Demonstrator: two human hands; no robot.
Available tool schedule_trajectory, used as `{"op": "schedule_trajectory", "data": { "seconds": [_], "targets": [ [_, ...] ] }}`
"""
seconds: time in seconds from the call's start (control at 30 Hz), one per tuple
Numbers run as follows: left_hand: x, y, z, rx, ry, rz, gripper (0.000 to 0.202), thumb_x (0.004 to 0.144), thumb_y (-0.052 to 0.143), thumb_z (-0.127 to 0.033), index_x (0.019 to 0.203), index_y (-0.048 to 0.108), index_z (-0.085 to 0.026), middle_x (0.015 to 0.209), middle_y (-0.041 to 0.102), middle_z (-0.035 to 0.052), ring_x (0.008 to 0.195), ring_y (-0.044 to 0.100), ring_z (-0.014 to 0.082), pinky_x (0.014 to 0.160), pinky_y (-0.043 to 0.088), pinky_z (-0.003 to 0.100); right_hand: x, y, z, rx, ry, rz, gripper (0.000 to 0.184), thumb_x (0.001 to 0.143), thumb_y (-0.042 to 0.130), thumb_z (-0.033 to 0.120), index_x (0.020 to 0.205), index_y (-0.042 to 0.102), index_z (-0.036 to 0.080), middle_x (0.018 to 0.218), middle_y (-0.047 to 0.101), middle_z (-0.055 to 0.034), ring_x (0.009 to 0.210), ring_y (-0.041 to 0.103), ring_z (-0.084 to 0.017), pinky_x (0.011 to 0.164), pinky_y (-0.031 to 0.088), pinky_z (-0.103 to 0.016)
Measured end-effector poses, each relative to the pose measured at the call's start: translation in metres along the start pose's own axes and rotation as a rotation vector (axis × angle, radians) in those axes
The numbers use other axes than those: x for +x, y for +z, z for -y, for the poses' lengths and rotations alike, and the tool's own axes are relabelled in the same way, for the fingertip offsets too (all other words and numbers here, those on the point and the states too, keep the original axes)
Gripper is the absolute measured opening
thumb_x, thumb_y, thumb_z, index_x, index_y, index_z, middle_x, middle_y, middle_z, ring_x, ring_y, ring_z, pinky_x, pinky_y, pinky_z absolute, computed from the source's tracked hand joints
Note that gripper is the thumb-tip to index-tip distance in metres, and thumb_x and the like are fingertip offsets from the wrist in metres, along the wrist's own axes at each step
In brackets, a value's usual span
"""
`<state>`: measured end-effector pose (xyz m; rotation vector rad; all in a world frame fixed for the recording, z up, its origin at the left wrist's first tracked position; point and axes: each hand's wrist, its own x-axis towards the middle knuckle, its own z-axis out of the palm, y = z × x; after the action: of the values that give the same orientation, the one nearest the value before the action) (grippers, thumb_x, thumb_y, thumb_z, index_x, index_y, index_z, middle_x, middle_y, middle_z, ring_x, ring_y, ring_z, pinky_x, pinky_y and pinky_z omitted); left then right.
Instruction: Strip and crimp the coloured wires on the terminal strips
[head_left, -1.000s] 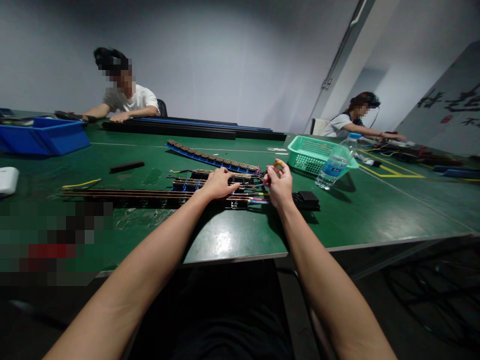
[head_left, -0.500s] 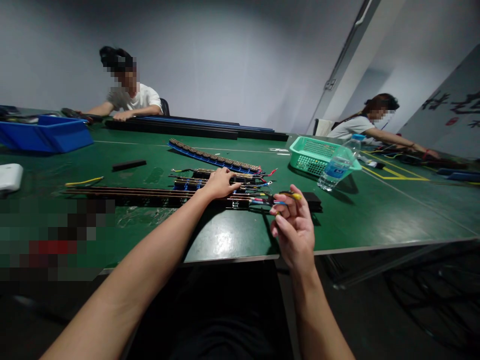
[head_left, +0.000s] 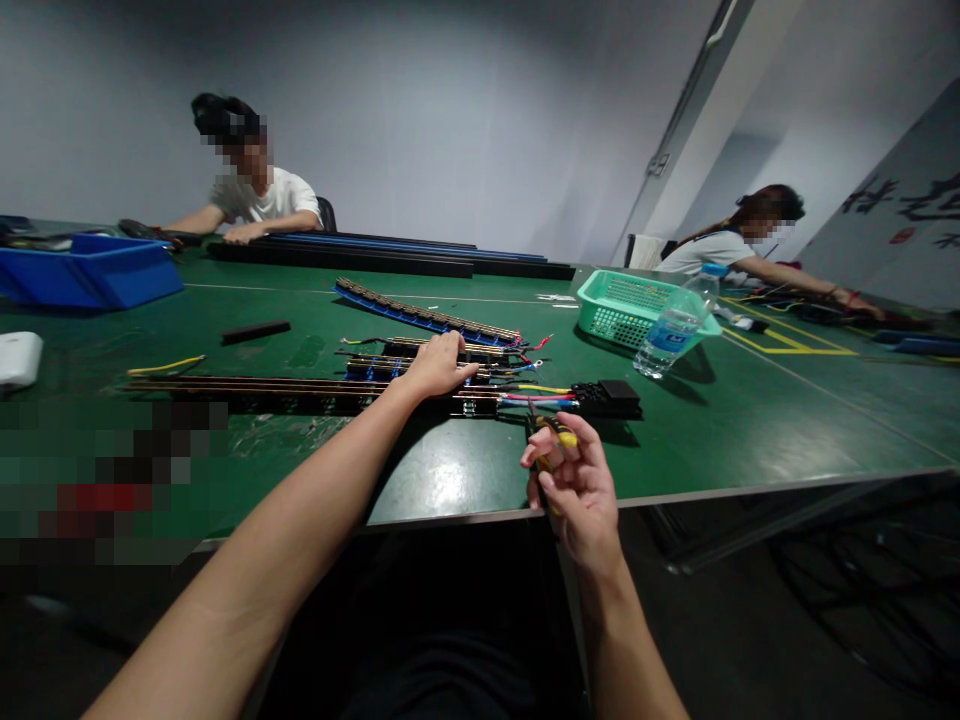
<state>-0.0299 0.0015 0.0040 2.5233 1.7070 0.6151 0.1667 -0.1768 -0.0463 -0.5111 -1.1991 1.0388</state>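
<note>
My right hand [head_left: 581, 480] holds small pliers [head_left: 559, 432] with yellow-and-black handles, near the table's front edge. Their dark jaws point up, just below the coloured wires [head_left: 540, 400] at the right end of a long black rail strip [head_left: 300, 390] with copper-coloured lines. Those red, blue and yellow wires run into a black connector block [head_left: 607, 398]. My left hand [head_left: 437, 368] lies over the shorter blue-and-black strips [head_left: 364, 368] behind the long one, thumb stretched out to the right and apart from the fingers. The undersides of its fingers are hidden.
A blue strip [head_left: 420, 312] with metal contacts lies farther back. To the right are a green basket [head_left: 600, 318] and a water bottle [head_left: 667, 335]. A blue bin [head_left: 97, 280] stands at left. Two people work across the table, one beside long dark rails [head_left: 337, 262].
My right hand has moved down and slightly left with the pliers, away from the wires. The connector block now shows more fully. My left hand stays in place.
</note>
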Motion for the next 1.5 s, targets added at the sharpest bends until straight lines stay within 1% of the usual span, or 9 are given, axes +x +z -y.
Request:
{"op": "schedule_trajectory", "data": {
  "seconds": [0.2,0.63,0.73,0.87,0.97,1.13,1.2,1.3,1.5],
  "targets": [
    [0.003,0.004,0.003,0.049,0.048,0.011,0.03,0.095,0.054,-0.047,0.098,0.061,-0.018,0.111,0.062,0.0128,0.11,0.056,0.0306,0.094,0.045,0.041,0.004,-0.003,-0.006,-0.059,0.041,0.009,0.031,0.086,0.07,0.033,0.115,0.057,0.029,0.085,0.061,-0.001,0.076,0.059,-0.015,0.054,0.049,-0.022],
    [0.003,0.006,0.006,0.023,0.042,0.003,0.02,0.093,0.051,-0.034,0.094,0.064,-0.019,0.111,0.061,0.0119,0.109,0.055,0.0301,0.097,0.045,0.043,0.032,0.015,0.0,-0.809,0.116,0.078,0.014,0.09,0.059,0.032,0.101,0.056,0.023,0.062,0.047,0.0063,0.054,0.046,-0.012,0.054,0.035,-0.023],
    [0.003,0.006,0.005,0.033,0.04,0.006,0.022,0.093,0.05,-0.035,0.096,0.065,-0.019,0.113,0.061,0.0124,0.11,0.055,0.0303,0.097,0.045,0.044,0.036,0.02,0.004,-1.037,0.192,0.17,0.012,0.09,0.053,0.023,0.1,0.059,0.023,0.06,0.053,0.0038,0.054,0.05,-0.014,0.055,0.035,-0.024],
    [0.003,0.005,0.004,0.034,0.031,0.012,0.021,0.093,0.051,-0.035,0.097,0.065,-0.02,0.114,0.062,0.0117,0.111,0.055,0.03,0.097,0.045,0.043,0.04,0.034,0.011,-1.521,0.338,0.331,0.029,0.089,0.048,0.012,0.112,0.061,0.024,0.072,0.068,-0.0062,0.065,0.065,-0.023,0.063,0.04,-0.028],
    [0.003,0.005,0.004,0.049,0.034,0.009,0.021,0.093,0.051,-0.035,0.097,0.065,-0.02,0.114,0.062,0.0113,0.111,0.055,0.0295,0.098,0.045,0.042,0.044,0.043,0.016,-1.66,0.376,0.431,0.029,0.093,0.045,0.012,0.116,0.058,0.023,0.082,0.073,-0.0127,0.074,0.07,-0.027,0.068,0.043,-0.032],
    [0.003,0.006,0.005,0.051,0.041,0.009,0.024,0.094,0.05,-0.036,0.098,0.065,-0.018,0.115,0.062,0.0128,0.111,0.055,0.0299,0.097,0.045,0.042,0.045,0.033,0.017,-1.553,0.319,0.481,0.017,0.092,0.052,0.02,0.107,0.058,0.024,0.08,0.071,-0.0078,0.07,0.066,-0.023,0.062,0.038,-0.028],
    [0.003,0.005,0.005,0.044,0.037,0.009,0.026,0.095,0.05,-0.039,0.099,0.065,-0.018,0.115,0.061,0.0128,0.111,0.055,0.0297,0.097,0.045,0.042,0.042,0.024,0.017,-1.355,0.295,0.43,0.012,0.091,0.058,0.032,0.101,0.056,0.026,0.072,0.066,-0.0009,0.063,0.06,-0.018,0.058,0.034,-0.026],
    [0.003,0.005,0.004,0.039,0.033,0.011,0.031,0.097,0.049,-0.044,0.099,0.065,-0.018,0.114,0.062,0.0133,0.112,0.055,0.0301,0.098,0.045,0.042,0.038,0.013,0.018,-0.932,0.326,0.307,0.03,0.085,0.067,0.048,0.097,0.052,0.026,0.064,0.056,0.0064,0.056,0.052,-0.013,0.054,0.034,-0.023],
    [0.003,0.004,0.003,0.029,0.043,0.012,0.03,0.096,0.05,-0.045,0.095,0.065,-0.019,0.114,0.061,0.0131,0.112,0.055,0.0302,0.099,0.045,0.042,0.047,0.01,0.012,-0.269,0.411,0.073,0.04,0.079,0.075,0.051,0.081,0.046,0.023,0.064,0.057,0.0069,0.056,0.055,-0.01,0.057,0.043,-0.023]
  ]
}}
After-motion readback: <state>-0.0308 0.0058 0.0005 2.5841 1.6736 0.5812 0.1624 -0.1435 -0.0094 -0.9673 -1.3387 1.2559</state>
